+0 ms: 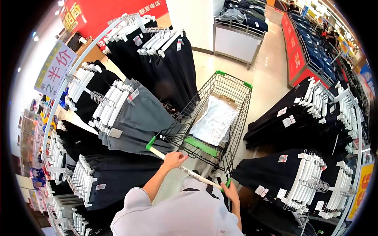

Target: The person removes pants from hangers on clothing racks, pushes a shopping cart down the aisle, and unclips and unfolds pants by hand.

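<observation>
A wire shopping cart (pixel 244 114) with green corners stands in front of me, a white plastic-wrapped package (pixel 214 120) lying in its basket on something brown. Its pale handle bar (pixel 197 176) runs slantwise across the view, with green ends. My left hand (pixel 175 160) is closed round the bar, left of its middle. At the bar's right end, my right hand (pixel 231 190) is wrapped round the green part of the handle.
Racks of dark trousers (pixel 112 173) and grey trousers (pixel 138 114) line the left side, close to the cart. More dark trousers (pixel 264 169) hang on the right. Further ahead are a clothes bin (pixel 236 43) and a red-sided display (pixel 293 51) beside the tiled aisle (pixel 269 67).
</observation>
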{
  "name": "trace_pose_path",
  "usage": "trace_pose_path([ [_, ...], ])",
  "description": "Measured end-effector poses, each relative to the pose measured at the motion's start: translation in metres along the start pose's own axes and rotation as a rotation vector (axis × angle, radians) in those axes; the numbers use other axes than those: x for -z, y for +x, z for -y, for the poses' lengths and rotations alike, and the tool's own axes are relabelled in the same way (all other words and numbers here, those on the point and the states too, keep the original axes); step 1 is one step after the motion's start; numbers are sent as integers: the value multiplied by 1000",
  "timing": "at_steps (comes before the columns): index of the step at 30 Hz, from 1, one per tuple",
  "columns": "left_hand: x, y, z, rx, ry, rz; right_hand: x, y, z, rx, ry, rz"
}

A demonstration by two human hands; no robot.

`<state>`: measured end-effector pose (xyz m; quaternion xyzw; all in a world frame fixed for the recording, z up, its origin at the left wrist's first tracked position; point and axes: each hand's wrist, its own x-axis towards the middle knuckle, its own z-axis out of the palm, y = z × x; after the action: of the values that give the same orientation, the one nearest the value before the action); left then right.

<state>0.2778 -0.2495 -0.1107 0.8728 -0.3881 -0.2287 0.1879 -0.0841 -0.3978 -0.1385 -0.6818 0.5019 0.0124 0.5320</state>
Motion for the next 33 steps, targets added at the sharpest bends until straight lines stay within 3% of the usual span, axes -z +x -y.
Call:
trace_pose_path([
  [7,-15,-5,-24,40,87,24,7,24,-23,61,-134,-224],
  [11,-19,-6,-41,91,43,3,17,35,-31,-1,114,-158],
  [16,-29,2,-57,127,7,-42,37,47,-35,-29,21,-160],
  [20,-34,14,-70,147,-6,-55,59,54,-13,-32,117,-195],
  [27,-33,50,-89,130,88,73,88,90,-9,-58,81,-185],
  [33,-35,91,-106,154,116,150,109,118,9,-78,266,-181],
])
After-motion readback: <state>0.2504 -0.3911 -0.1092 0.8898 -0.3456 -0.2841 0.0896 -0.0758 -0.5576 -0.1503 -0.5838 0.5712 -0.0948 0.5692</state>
